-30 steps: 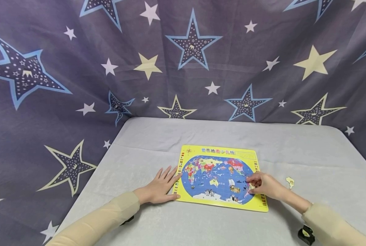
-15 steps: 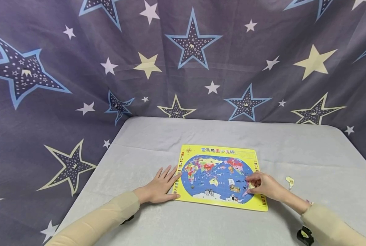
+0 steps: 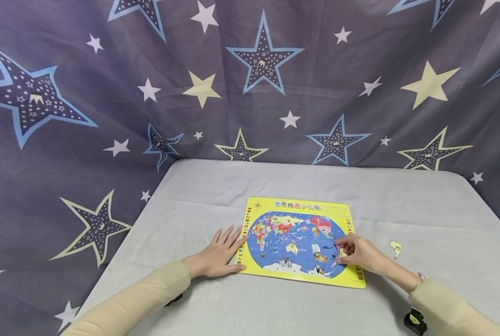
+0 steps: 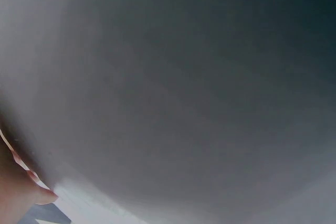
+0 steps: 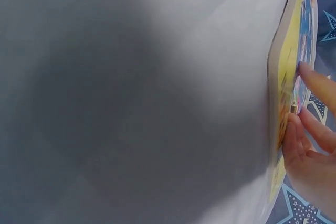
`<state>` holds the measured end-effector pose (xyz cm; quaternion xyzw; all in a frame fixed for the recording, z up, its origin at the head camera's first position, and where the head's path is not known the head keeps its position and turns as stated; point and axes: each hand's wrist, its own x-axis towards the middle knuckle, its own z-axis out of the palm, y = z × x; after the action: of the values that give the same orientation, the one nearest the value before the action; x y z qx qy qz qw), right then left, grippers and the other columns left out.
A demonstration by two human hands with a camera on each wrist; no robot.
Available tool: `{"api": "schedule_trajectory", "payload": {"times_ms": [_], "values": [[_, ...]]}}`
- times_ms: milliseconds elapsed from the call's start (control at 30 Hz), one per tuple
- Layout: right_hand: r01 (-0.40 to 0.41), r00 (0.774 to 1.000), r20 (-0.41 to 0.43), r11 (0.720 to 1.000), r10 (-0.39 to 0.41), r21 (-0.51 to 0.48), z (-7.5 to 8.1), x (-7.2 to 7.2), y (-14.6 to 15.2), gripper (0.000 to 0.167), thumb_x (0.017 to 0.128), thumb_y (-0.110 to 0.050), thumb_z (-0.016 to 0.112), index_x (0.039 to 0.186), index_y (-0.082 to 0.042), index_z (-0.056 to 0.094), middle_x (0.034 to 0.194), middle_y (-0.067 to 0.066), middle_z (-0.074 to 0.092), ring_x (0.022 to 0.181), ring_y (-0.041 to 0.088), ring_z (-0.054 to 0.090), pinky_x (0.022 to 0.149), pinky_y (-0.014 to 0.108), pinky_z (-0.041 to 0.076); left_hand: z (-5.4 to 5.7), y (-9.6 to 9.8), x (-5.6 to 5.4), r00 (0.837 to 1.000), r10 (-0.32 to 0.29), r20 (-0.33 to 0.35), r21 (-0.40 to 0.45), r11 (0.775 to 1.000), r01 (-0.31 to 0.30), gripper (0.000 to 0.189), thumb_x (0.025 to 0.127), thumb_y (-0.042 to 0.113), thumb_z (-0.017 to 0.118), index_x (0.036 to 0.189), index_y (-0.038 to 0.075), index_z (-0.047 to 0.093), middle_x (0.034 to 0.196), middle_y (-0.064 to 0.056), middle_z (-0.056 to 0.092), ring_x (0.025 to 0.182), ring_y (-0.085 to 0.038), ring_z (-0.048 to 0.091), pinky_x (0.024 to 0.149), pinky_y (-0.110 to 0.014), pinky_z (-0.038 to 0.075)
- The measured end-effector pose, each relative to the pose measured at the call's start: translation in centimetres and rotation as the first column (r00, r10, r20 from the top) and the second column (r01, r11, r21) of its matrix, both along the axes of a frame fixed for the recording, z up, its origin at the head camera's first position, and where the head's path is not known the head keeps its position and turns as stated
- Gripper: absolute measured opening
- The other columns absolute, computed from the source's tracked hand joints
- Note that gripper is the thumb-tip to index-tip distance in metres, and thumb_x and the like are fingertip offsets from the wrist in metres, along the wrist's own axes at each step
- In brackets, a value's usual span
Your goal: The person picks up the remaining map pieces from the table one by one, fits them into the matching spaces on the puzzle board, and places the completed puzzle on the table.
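A yellow-bordered world map puzzle board (image 3: 298, 280) with a blue oval map lies on the table. My left hand (image 3: 216, 256) rests at its left edge, fingers spread and straight, the fingertips and thumb on the border. Over the right part of the map, my right hand (image 3: 359, 252) pinches a pinkish puzzle piece (image 3: 334, 264) between thumb and fingers. That piece (image 5: 297, 90) lies close to the board's surface in the right wrist view, partly hidden by the fingers. Only the thumb side of the left hand (image 4: 21, 195) shows in the left wrist view.
A loose pale-yellow puzzle piece (image 3: 395, 247) lies on the grey cloth-covered table (image 3: 216, 191) right of the board. Another small pinkish piece (image 3: 421, 276) peeks out beside the right wrist. A dark star-patterned curtain (image 3: 250, 116) hangs behind the table.
My right hand has shifted slightly left, and more of the pinkish piece shows past the thumb. The small piece beside the right wrist has come into view. My left hand has stayed put.
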<state>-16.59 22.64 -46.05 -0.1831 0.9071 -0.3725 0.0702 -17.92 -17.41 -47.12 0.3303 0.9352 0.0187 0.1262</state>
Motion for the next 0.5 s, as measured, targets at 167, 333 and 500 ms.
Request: {"api": "schedule_trajectory", "payload": {"times_ms": [167,333,500], "values": [[-0.023,1.0,-0.005,1.0,0.023,-0.009,0.01,-0.02,0.21,0.044,0.068,-0.017,0.076,0.103,0.006,0.061,0.079,0.001,0.051,0.069,0.011,0.046,0.058,0.019,0.042,0.06,0.01,0.02,1.0,-0.001,-0.003,-0.002,1.0,0.001,0.08,0.082,0.069,0.023,0.144,0.021,0.005,0.149,-0.005,-0.006,0.134,-0.027,-0.006,0.104,-0.05,-0.001],[-0.031,1.0,-0.004,0.999,0.03,-0.017,0.0,0.0,0.28,0.043,0.07,-0.015,0.074,0.105,0.006,0.061,0.079,0.001,0.052,0.069,0.011,0.046,0.058,0.019,0.043,0.26,0.04,0.08,1.0,-0.006,-0.012,0.004,1.0,0.006,0.08,0.083,0.068,0.025,0.144,0.02,0.007,0.149,-0.007,-0.003,0.134,-0.029,-0.003,0.104,-0.051,0.001],[0.004,1.0,0.008,1.0,-0.004,-0.019,0.12,0.17,-0.09,0.038,0.07,-0.012,0.074,0.101,0.005,0.062,0.078,0.001,0.052,0.069,0.011,0.047,0.058,0.019,0.043,0.27,0.02,0.09,1.0,-0.011,-0.014,0.008,1.0,0.011,0.08,0.083,0.067,0.025,0.144,0.019,0.008,0.149,-0.008,-0.001,0.134,-0.03,-0.002,0.104,-0.051,0.002]]}}
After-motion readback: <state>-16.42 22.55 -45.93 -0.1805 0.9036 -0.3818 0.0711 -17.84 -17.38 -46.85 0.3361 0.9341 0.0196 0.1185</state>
